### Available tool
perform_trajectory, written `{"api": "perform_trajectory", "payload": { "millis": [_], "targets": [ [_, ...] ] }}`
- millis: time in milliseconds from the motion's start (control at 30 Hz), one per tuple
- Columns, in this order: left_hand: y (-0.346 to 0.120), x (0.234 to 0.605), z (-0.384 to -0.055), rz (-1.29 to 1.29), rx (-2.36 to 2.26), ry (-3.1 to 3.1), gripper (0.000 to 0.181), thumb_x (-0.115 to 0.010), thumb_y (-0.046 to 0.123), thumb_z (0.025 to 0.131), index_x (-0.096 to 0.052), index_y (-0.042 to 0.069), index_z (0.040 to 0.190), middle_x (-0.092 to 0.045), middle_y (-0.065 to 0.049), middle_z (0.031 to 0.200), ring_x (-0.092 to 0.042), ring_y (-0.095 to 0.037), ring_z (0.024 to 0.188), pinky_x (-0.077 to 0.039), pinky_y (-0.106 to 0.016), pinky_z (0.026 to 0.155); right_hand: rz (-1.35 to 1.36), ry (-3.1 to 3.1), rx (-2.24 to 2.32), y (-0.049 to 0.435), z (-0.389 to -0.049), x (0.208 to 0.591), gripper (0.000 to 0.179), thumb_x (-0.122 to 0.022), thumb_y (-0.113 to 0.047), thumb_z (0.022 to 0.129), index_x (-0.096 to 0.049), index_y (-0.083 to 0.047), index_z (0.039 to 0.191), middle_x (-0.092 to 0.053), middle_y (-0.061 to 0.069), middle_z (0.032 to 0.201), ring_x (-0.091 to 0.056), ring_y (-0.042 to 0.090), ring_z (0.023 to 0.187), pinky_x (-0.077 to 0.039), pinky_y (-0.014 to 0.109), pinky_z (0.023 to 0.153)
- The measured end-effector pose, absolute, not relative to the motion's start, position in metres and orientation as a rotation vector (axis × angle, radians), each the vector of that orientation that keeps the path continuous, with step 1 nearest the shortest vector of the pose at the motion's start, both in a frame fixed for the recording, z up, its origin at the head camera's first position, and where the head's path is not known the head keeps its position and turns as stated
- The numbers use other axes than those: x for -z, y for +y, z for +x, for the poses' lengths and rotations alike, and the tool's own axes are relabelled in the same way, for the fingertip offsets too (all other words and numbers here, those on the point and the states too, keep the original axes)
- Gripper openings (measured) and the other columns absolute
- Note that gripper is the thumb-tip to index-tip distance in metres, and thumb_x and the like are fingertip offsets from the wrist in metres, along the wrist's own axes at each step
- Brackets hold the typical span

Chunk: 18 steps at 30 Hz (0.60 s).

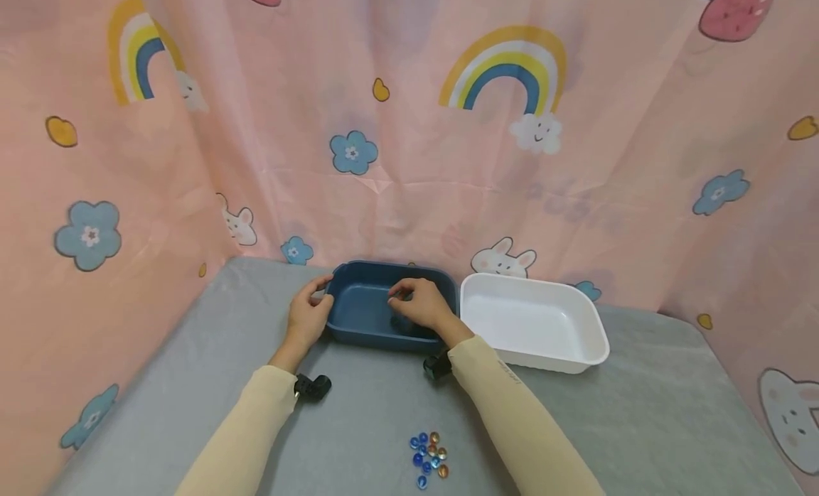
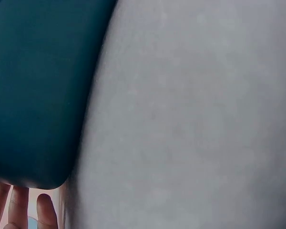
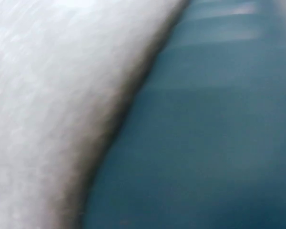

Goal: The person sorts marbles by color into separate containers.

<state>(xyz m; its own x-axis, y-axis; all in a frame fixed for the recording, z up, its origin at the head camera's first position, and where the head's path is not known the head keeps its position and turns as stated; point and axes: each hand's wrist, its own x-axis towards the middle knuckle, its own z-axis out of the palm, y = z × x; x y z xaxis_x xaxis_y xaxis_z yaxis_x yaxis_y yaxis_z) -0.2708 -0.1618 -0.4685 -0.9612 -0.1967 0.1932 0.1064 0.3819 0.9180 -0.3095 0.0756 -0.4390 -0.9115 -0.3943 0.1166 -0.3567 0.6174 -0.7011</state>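
A dark blue rectangular basin (image 1: 361,304) stands on the grey-covered table, its end wall and side also filling much of the left wrist view. At its left end my left hand (image 1: 309,313) holds the rim, thumb and fingers on the edge; in the left wrist view several fingertips (image 2: 46,210) meet that end. Over the basin's right half hovers my right hand (image 1: 419,302), thumb and fingers bent towards each other. Whether anything small sits between those fingertips is hidden. The right wrist view is blurred and shows the blue basin's wall (image 3: 195,138), not the fingers.
A white rectangular basin (image 1: 534,325) stands right beside the blue one. Nearer the front, between the forearms, lies a loose group of blue and amber glass marbles (image 1: 427,457). A pink patterned curtain (image 1: 409,197) hangs behind the grey table surface (image 1: 358,425).
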Motion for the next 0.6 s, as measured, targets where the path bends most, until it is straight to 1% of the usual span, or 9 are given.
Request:
{"api": "perform_trajectory", "payload": {
  "millis": [67,300,600],
  "targets": [
    [-0.162,0.47,-0.271,0.079,1.602,-2.369,0.041,-0.053,0.013,0.091,-0.059,0.018,0.132,-0.058,-0.009,0.132,-0.055,-0.017,0.081,-0.045,-0.025,0.062,-0.648,2.769,1.211,0.074,-0.309,0.436,0.019,-0.067,-0.023,0.087,-0.073,-0.014,0.102,-0.071,0.003,0.091,-0.063,0.017,0.083,-0.048,0.029,0.068],
    [-0.163,0.471,-0.271,0.074,1.591,-2.353,0.041,-0.054,0.012,0.09,-0.061,0.017,0.13,-0.06,-0.009,0.13,-0.054,-0.015,0.077,-0.044,-0.024,0.06,-0.661,2.732,1.273,0.075,-0.3,0.423,0.022,-0.067,-0.022,0.087,-0.072,-0.012,0.106,-0.071,0.003,0.092,-0.061,0.012,0.07,-0.049,0.026,0.064],
    [-0.162,0.469,-0.27,0.069,1.594,-2.362,0.041,-0.054,0.011,0.091,-0.06,0.016,0.131,-0.059,-0.01,0.131,-0.054,-0.015,0.077,-0.044,-0.024,0.061,-0.678,2.724,1.271,0.084,-0.284,0.409,0.026,-0.069,-0.022,0.086,-0.07,-0.011,0.11,-0.071,0.0,0.094,-0.06,0.013,0.071,-0.049,0.029,0.065]
  ]
}}
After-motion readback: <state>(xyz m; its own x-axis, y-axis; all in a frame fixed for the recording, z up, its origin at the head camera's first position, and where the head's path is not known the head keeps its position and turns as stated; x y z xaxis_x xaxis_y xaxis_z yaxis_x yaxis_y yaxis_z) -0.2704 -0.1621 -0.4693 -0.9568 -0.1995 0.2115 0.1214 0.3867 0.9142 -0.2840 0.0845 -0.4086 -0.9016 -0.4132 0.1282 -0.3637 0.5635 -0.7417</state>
